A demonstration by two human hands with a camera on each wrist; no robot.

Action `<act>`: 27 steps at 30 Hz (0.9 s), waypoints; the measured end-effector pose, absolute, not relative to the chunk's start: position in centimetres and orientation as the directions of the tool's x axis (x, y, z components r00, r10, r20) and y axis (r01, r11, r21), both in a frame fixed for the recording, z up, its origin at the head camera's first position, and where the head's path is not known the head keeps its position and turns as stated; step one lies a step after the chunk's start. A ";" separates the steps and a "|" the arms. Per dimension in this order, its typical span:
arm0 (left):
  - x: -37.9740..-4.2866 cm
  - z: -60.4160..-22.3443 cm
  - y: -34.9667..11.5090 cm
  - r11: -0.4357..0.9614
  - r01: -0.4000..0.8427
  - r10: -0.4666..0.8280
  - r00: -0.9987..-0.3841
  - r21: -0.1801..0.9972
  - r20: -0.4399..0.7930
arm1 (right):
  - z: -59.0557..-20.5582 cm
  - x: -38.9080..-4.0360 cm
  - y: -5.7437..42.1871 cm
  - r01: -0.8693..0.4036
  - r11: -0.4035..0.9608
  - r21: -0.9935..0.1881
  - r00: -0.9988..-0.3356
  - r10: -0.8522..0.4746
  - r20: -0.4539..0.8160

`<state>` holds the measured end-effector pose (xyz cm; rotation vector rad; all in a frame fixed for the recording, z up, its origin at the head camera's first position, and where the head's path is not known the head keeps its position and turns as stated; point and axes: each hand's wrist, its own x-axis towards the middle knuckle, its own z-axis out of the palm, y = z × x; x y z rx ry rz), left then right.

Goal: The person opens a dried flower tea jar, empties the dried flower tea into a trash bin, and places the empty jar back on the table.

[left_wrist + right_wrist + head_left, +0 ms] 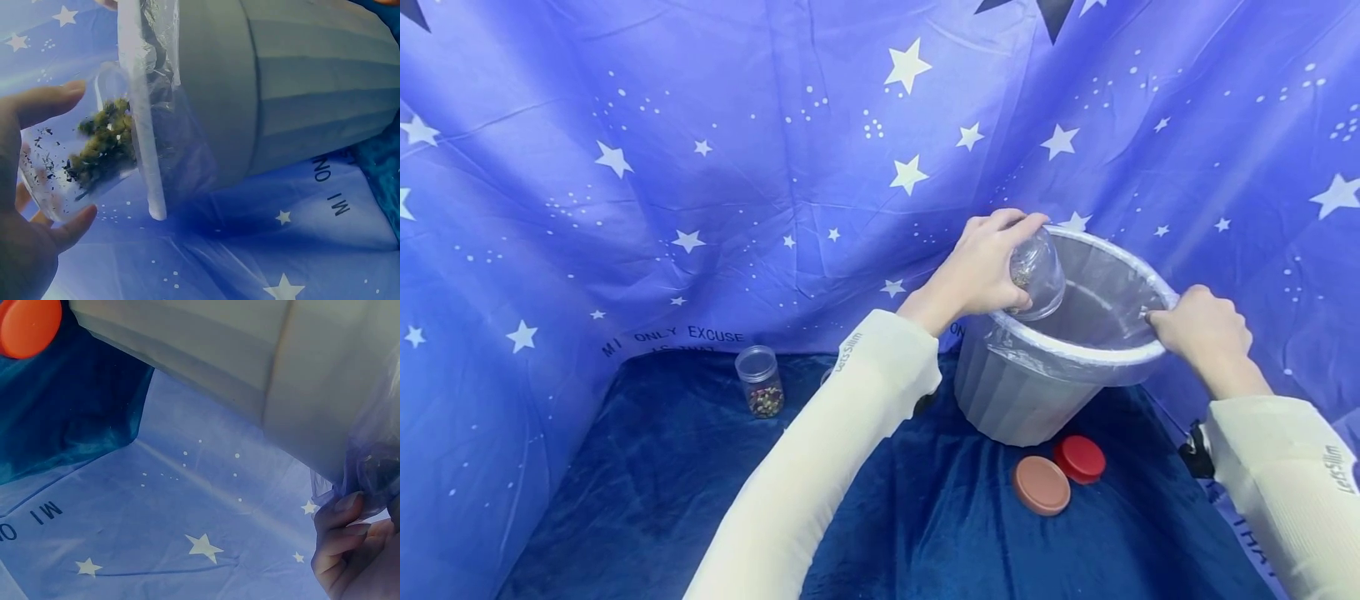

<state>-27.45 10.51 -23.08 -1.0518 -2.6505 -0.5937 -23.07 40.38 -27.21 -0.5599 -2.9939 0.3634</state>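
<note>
My left hand (985, 267) grips a clear plastic jar (1043, 275), tipped with its mouth over the left side of the trash can's rim. Dried greenish-yellow bits (107, 140) with dark crumbs lie inside the tilted jar in the left wrist view. The grey trash can (1022, 400) is lined with a clear plastic bag (181, 137) folded over its edge. On the can's right side my right hand (1206, 333) holds the rim, fingers curled under the bag's fold in the right wrist view. Whether bits lie at the can's bottom is hidden.
A second clear jar (760, 383), part full of mixed coloured bits, stands upright at the left on the dark blue cloth (647, 483). Before the can lie a red lid (1080, 459) and a pinkish-brown lid (1042, 486). A starry blue curtain (760, 150) hangs behind.
</note>
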 end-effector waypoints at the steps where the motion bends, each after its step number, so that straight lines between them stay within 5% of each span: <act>1: -27.4 -23.0 10.5 0.662 0.703 0.614 -0.708 0.261 0.348 | -27.2 -23.1 40.4 0.347 0.905 -0.245 -0.931 0.365 0.029; 7: -27.2 -22.8 10.8 0.658 0.735 0.664 -0.670 0.166 0.333 | -27.1 -23.0 40.4 0.346 0.907 -0.239 -0.932 0.361 0.022; 17: -27.1 -23.4 10.8 0.651 0.741 0.660 -0.661 0.167 0.357 | -27.2 -23.0 40.3 0.338 0.910 -0.241 -0.934 0.355 0.030; 27: -27.4 -24.4 10.1 0.676 0.601 0.473 -0.797 0.426 0.375 | -27.1 -22.9 40.3 0.336 0.909 -0.247 -0.934 0.355 0.035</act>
